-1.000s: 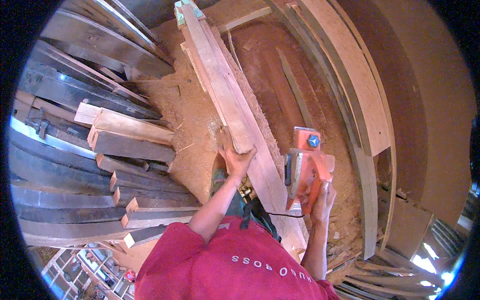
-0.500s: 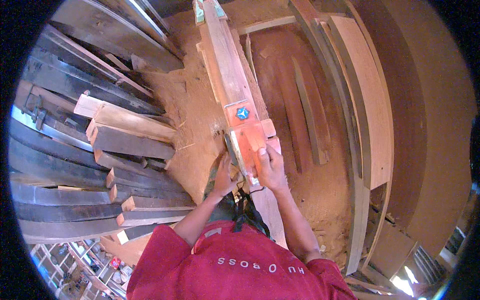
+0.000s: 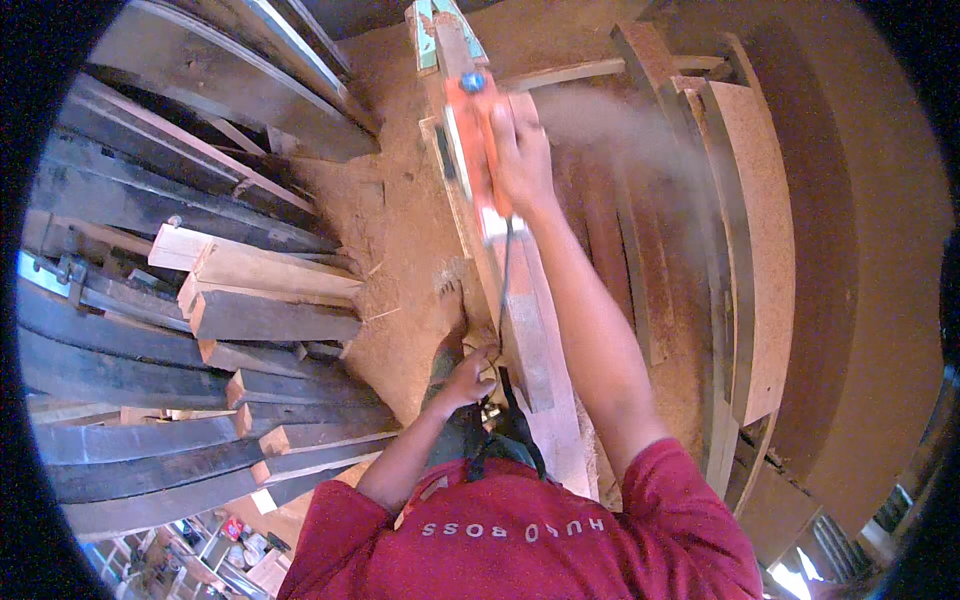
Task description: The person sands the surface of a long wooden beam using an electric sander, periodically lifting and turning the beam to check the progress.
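My right hand (image 3: 522,160) grips the handle of an orange electric planer (image 3: 470,140) with a blue front knob. The planer rests on a long wooden beam (image 3: 527,330), toward its far end. A dark power cord (image 3: 507,265) trails from the rear of the planer back along the beam. Low beside the beam, close to my body, my left hand (image 3: 470,380) is closed around the cord. A cloud of dust (image 3: 610,120) sprays out to the right of the planer.
Stacked dark timbers (image 3: 270,320) point toward me on the left. A thick board (image 3: 755,250) lies on other lumber at the right, with sawdust-covered planks between it and the beam. A pale green support (image 3: 425,40) stands at the beam's far end. My bare foot (image 3: 450,295) is left of the beam.
My right hand has pushed the planer forward along the beam, away from me. Dust now blows out to the right. My left hand has come away from the planer and closer to my body.
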A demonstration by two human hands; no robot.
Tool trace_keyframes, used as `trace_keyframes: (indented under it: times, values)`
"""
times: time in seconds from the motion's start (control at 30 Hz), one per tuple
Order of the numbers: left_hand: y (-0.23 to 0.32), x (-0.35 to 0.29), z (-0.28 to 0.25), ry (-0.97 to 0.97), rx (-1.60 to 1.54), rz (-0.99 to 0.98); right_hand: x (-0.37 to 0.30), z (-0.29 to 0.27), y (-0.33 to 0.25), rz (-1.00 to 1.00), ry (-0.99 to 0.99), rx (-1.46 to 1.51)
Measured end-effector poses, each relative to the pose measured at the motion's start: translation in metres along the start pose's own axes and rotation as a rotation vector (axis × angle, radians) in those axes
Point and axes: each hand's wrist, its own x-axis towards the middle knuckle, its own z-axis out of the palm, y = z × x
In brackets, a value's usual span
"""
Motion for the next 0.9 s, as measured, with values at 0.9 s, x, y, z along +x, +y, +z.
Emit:
trace_keyframes:
  times: [0.9]
  values:
    - [-0.017,-0.044,0.017,-0.283,-0.318,-0.171,-0.006,0.009,-0.015,-0.003,0.015,0.120]
